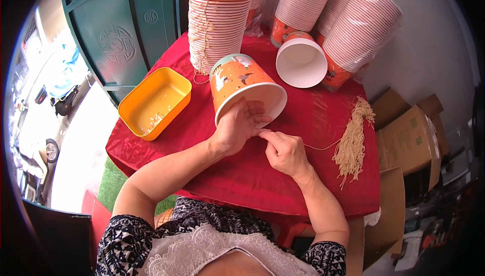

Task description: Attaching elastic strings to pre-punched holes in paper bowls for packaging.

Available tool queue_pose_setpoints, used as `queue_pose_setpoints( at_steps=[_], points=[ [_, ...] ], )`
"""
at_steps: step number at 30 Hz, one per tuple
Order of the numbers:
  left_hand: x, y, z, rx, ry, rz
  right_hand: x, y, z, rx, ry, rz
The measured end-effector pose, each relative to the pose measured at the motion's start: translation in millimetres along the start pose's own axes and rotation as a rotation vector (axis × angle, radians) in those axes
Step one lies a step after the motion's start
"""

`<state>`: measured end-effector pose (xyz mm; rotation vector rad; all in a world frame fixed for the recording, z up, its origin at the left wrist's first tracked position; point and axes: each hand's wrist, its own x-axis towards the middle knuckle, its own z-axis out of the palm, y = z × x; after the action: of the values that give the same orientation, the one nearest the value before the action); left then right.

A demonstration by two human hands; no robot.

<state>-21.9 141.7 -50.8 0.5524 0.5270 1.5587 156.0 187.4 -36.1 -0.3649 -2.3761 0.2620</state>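
An orange paper bucket (240, 80) with bat and ghost pictures lies tilted at the table's middle, its white mouth facing me. My left hand (236, 127) is at that mouth, palm turned up, fingers stretched and apart over the opening near the lower rim. Its thumb reaches the fingertips of my right hand (285, 150), just below the rim. My right hand is closed in a pinch. A thin beige string (323, 148) runs from beside it to a bundle of cut strings (353, 142) on the right. What lies between the meeting fingertips is too small to make out clearly.
A yellow plastic tub (155, 99) with small white bits stands at the left on the red-covered table (313, 195). Behind rise a tall bucket stack (220, 33), strings hanging on it, and plastic-wrapped stacks (361, 26). Another bucket (301, 62) lies mouth forward. Cardboard boxes (409, 139) are right.
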Motion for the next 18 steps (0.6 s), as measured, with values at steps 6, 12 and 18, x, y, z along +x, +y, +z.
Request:
queue_pose_setpoints(
  at_steps=[6, 12, 18],
  points=[
    [-0.8, 0.6, 2.9, 0.016, 0.011, -0.001, 0.2, -0.4, 0.1, 0.016, 0.023, -0.002],
    [-0.8, -0.4, 2.2, 0.035, 0.004, 0.012, 2.1, -5.3, -2.2, -0.004, -0.010, -0.061],
    [1.6, -3.9, -4.8, 0.051, -0.044, 0.024, 0.8, -4.7, 4.5, 0.021, -0.006, -0.095]
  ],
)
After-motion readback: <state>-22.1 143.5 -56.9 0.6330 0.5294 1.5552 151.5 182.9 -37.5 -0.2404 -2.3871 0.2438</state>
